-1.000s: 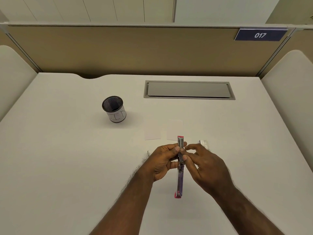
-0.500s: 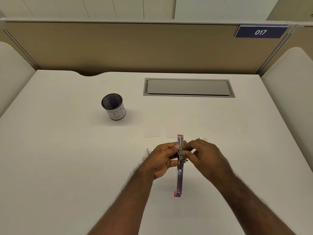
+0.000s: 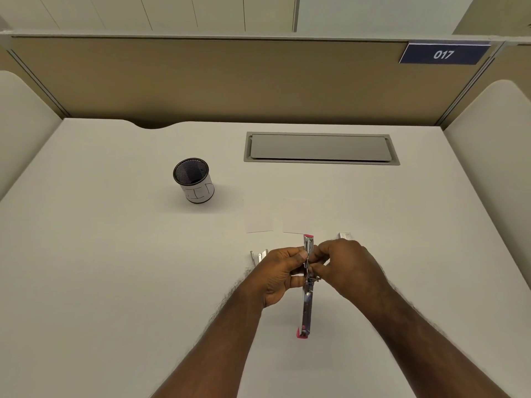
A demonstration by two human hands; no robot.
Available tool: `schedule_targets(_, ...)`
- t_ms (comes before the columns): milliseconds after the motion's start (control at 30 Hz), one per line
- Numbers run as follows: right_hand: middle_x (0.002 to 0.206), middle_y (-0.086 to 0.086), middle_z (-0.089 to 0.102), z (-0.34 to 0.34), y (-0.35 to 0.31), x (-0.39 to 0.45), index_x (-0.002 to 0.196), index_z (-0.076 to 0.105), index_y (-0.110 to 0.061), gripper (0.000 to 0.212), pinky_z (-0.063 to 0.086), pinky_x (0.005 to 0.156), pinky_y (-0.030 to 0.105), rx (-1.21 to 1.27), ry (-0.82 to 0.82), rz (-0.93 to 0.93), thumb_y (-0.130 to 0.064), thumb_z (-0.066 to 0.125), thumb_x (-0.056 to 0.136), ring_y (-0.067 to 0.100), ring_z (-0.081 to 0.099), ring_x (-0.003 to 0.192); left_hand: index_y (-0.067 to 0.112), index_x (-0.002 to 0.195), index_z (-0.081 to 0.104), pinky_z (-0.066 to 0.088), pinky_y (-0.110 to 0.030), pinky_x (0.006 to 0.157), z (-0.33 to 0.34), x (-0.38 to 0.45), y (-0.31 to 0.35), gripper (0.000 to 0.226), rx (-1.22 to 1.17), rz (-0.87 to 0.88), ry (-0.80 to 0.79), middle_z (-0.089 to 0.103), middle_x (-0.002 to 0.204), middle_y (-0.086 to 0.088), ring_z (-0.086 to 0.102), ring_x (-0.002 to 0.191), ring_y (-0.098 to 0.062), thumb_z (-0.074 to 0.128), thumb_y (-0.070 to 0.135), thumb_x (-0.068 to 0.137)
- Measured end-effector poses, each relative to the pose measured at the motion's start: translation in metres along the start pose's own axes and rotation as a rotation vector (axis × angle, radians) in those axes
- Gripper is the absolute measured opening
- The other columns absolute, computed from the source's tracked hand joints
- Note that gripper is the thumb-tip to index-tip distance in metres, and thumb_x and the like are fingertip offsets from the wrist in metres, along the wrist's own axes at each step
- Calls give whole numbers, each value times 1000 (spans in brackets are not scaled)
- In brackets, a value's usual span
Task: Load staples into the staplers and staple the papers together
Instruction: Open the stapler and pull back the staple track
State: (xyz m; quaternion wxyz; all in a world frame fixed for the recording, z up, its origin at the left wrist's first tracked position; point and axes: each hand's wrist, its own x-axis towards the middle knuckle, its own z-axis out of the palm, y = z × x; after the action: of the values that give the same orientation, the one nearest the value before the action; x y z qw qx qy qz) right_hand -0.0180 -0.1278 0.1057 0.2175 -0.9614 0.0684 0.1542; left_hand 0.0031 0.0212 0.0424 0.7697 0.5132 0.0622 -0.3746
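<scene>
The right hand has curled in closer over the stapler, fingertips pinching at its open middle, likely seating staples too small to see. The left hand grips the stapler's left side, steadying it. Farther off lie two papers, faint against the desk.

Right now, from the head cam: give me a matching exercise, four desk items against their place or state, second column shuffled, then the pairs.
Things:
1. stapler
2. mesh cup
3. paper slips
4. staple box

Place or state:
A. flat on the desk just beyond the hands
B. opened out, held in both hands
C. small, on the desk beyond the right hand
D. upright on the desk, far left of the hands

Pairs: 1-B, 2-D, 3-A, 4-C
</scene>
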Motion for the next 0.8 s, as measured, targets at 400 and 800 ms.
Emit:
schedule_targets(400, 81, -11, 72, 12, 3, 7, 73, 70, -33, 4, 45, 60, 18, -58, -75, -3, -32, 70, 77, 7, 62, 70, 1, 101, 70, 61, -36, 74, -1, 3, -16, 24, -11, -73, 65, 72, 93, -15, 72, 78, -22, 50, 13, 100)
schedule_targets(800, 77, -9, 60, 21, 16, 2, 60, 58, -35, 24, 57, 69, 33, 193, 9, -175, -20, 74, 71, 7, 61, 72, 7, 94, 76, 61, -39, 75, -1, 6, -14, 26, -84, -80, 111, 73, 94, -14, 69, 87, -23, 51, 14, 99)
